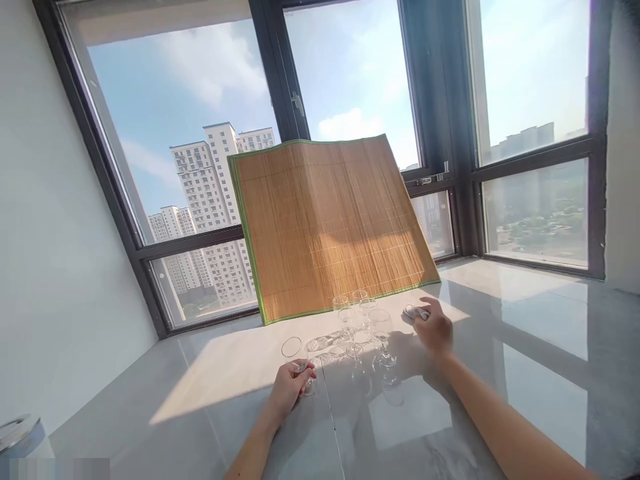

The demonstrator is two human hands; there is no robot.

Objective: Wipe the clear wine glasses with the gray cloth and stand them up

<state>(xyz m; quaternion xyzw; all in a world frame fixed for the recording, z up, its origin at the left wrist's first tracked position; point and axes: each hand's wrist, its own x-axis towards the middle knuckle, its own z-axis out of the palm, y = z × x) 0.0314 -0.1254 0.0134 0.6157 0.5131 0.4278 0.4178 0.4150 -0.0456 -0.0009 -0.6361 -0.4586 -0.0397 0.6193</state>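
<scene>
Left hand (289,388) closed around stemmed glass (296,357), upright on counter (210,407). Right hand (434,327) curled over small glass piece (414,311), grip extent unclear. Between hands: glass cluster (361,319). Behind: bamboo mat (325,220) leaning against window (350,80).

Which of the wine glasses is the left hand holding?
The leftmost glass, standing apart from the cluster of glasses by the bamboo mat. The left hand grips its stem; the right hand rests elsewhere.

I see a bamboo mat (327,227) leaning upright against the window frame (273,73), tower blocks (220,200) outside, and a metal lid (15,427) at lower left.
</scene>
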